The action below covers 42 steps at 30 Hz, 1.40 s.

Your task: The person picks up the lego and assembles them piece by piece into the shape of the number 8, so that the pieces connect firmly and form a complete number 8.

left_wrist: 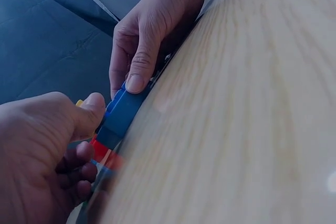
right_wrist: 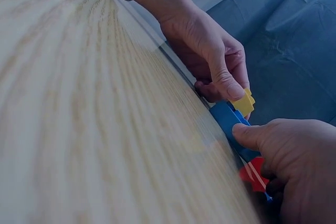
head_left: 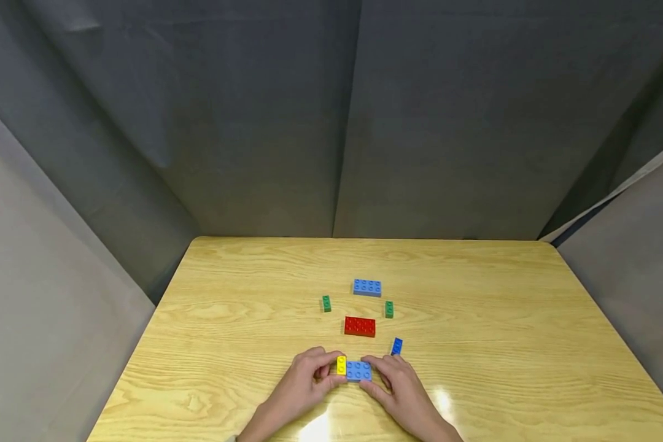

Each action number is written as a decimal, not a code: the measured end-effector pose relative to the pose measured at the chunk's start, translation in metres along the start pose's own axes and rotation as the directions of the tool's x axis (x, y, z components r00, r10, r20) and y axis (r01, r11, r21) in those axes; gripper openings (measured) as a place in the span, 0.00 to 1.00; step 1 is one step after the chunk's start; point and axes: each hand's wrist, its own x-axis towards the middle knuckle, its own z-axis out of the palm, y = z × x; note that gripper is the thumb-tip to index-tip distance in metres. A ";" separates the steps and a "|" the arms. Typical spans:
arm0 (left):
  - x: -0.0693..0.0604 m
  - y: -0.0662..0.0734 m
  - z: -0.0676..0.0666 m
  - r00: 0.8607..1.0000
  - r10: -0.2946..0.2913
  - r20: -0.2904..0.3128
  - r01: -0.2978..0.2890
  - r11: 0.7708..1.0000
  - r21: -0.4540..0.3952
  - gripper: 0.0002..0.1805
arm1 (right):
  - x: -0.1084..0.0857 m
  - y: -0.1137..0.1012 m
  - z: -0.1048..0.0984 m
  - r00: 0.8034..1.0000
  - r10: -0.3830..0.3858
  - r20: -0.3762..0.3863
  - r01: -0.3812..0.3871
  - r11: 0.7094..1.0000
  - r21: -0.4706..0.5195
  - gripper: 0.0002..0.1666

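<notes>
A light blue building brick [head_left: 358, 371] lies on the wooden table near the front, its studs up. My right hand [head_left: 392, 387] pinches it between thumb and fingers at its right end. At its left end my left hand [head_left: 315, 376] pinches a small yellow brick [head_left: 341, 365] between thumb and fingertip. In the right wrist view the yellow brick [right_wrist: 243, 103] is level with or above the top of the blue brick [right_wrist: 229, 121]; whether it is pressed fully onto the studs I cannot tell. A small dark blue brick [head_left: 397, 345] lies just beyond my right fingers, partly hidden.
Beyond my hands lies a red brick [head_left: 360, 326]. Two small green bricks, one at the left [head_left: 326, 304] and one at the right [head_left: 389, 309], flank the space behind it. Farther back is another light blue brick [head_left: 367, 287]. Grey curtains [head_left: 265, 123] stand behind the table [head_left: 226, 276].
</notes>
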 end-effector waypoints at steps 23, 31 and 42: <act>-0.001 0.005 0.004 0.997 -0.062 -0.036 0.062 0.998 -0.012 0.28 | -0.002 0.001 0.001 0.997 -0.056 -0.049 0.056 0.998 0.000 0.23; -0.001 0.006 0.006 0.995 -0.079 -0.065 0.082 0.995 0.052 0.27 | -0.002 0.002 0.003 0.993 -0.084 -0.077 0.084 0.996 0.001 0.22; 0.000 -0.004 0.009 0.997 -0.019 -0.078 0.024 0.998 0.059 0.25 | 0.000 0.002 0.000 0.999 -0.046 -0.025 0.046 0.999 0.003 0.25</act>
